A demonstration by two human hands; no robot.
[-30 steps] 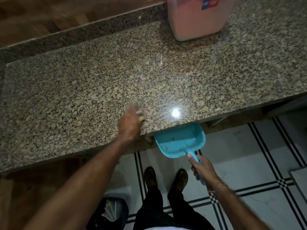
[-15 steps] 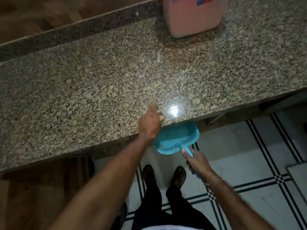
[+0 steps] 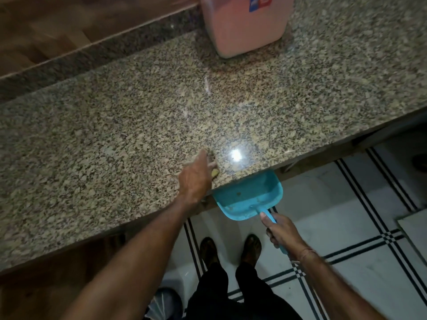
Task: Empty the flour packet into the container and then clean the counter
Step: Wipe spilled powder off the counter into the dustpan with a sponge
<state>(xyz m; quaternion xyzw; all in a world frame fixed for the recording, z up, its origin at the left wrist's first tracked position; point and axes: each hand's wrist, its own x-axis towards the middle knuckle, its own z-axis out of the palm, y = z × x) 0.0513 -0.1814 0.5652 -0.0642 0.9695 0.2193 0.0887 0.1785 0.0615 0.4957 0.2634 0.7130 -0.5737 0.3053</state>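
Note:
My left hand (image 3: 196,179) lies on the speckled granite counter (image 3: 115,139) near its front edge, closed on a small yellowish sponge (image 3: 215,173) that shows only at the fingertips. My right hand (image 3: 280,233) grips the handle of a turquoise dustpan (image 3: 249,196), whose mouth is tucked under the counter's front edge just right of my left hand. A few crumbs lie in the pan. A pale pink container (image 3: 245,24) with a blue and red label stands at the back of the counter. Faint white streaks mark the stone in front of it.
A raised granite ledge and wooden wall run along the counter's far left side. Below, the white tiled floor (image 3: 346,227) has black line borders, and my feet (image 3: 231,250) stand close to the counter. A dark bin with a white liner (image 3: 161,303) sits at my lower left.
My left hand has swept rightward along the counter's front edge with the sponge, then settled just left of the dustpan. My right hand has kept the dustpan under the edge.

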